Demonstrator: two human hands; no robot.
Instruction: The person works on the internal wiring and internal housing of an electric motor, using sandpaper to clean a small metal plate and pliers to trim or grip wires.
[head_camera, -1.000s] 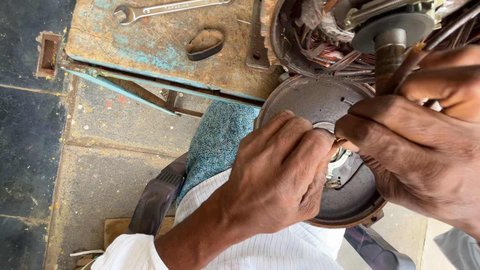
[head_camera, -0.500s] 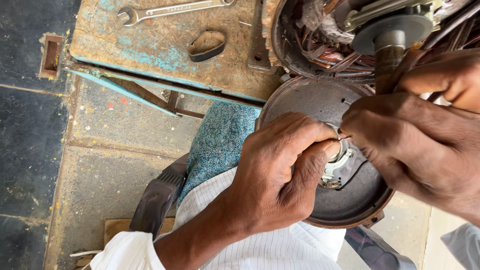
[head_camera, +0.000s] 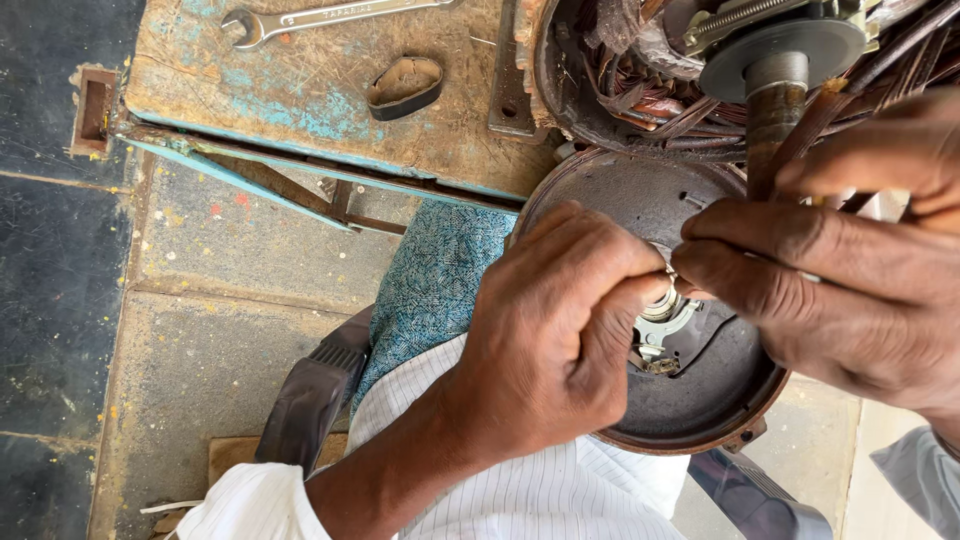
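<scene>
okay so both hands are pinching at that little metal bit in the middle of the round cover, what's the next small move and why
Probably steady the round metal cover with the right hand while the left hand works the small silvery centre piece with its fingertips. Both hands' fingertips already meet there, and the cover lies on the lap, unclamped.

Bench: a worn wooden top (head_camera: 300, 110) with flaking blue paint is sitting at the far side, its metal frame showing along the near edge.
Spanner: a spanner (head_camera: 320, 17) is lying at the bench's far edge.
Strap loop: a small dark loop (head_camera: 403, 85) is resting near the middle.
Motor body: a housing with copper windings (head_camera: 640, 90) is standing on the bench's right end.
Floor: stone slabs (head_camera: 200, 330) are lying beneath.
</scene>
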